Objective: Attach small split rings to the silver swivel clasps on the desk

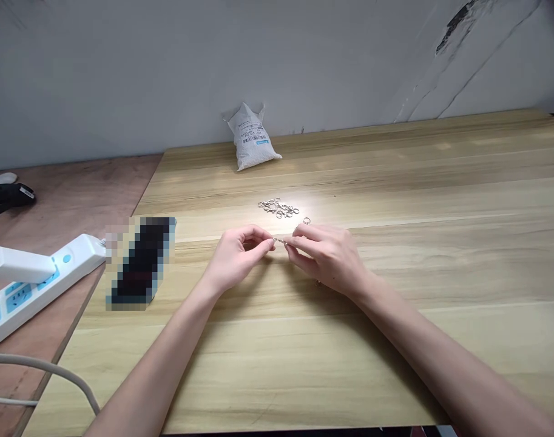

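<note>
My left hand point(238, 252) is closed in a pinch, thumb against forefinger, on one end of a small silvery metal piece point(280, 241). From the other side, my right hand point(326, 255) pinches the same piece, which looks like a ring with a link; its exact shape is too small to make out. Just beyond the fingertips lies a loose pile of metal rings point(279, 208). One separate ring point(307, 221) rests behind my right hand's knuckles, and another metal bit point(318, 283) shows partly from beneath that hand.
A white plastic packet point(253, 139) with a printed label stands near the wall. Left of my hands is a pixelated dark phone-like object point(142, 261). A white power strip point(53, 285) with plugs and a grey cable point(62, 371) lie along the left side of the wooden table point(395, 364).
</note>
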Available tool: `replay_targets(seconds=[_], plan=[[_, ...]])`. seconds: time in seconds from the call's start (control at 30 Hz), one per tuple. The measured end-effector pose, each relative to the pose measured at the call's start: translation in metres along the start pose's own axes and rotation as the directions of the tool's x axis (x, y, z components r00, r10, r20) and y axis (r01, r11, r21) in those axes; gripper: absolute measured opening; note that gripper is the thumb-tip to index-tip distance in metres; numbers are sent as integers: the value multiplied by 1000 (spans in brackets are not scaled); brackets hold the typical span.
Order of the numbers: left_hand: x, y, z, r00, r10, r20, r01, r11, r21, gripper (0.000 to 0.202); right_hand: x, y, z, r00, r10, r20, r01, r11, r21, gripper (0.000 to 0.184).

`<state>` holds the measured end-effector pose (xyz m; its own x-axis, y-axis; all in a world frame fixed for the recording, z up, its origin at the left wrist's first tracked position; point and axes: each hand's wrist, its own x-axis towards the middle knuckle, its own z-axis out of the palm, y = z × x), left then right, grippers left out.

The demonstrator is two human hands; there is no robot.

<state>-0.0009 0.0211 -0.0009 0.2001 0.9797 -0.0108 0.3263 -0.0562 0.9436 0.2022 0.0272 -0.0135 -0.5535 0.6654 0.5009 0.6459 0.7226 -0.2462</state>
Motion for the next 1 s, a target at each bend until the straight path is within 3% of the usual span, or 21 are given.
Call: replay_targets(seconds=[0.27,0.5,0.63,0.83,1.0], plan=[[2,4,-3,998,-37,-42,34,997,-73,17,5,-4,-3,994,-71,89,80,991,-111,32],[2,9,-2,988,-145,-49,128,958,-257,20,2,-6,2,1000,-13,-22,12,999,-46,27],[2,6,2,993,-121,15,121,962,-244,21,3,-8,1,999,30,-26,-31,999,-36,27],[2,8,0,996,-73,-51,60,974,-219,18,2,-9,2,995,74,69,-78,995,55,25],[1,9,1,998,-3,-56,-11,968,-249,14,1,-6,6,988,151,23,-153,968,198,27]])
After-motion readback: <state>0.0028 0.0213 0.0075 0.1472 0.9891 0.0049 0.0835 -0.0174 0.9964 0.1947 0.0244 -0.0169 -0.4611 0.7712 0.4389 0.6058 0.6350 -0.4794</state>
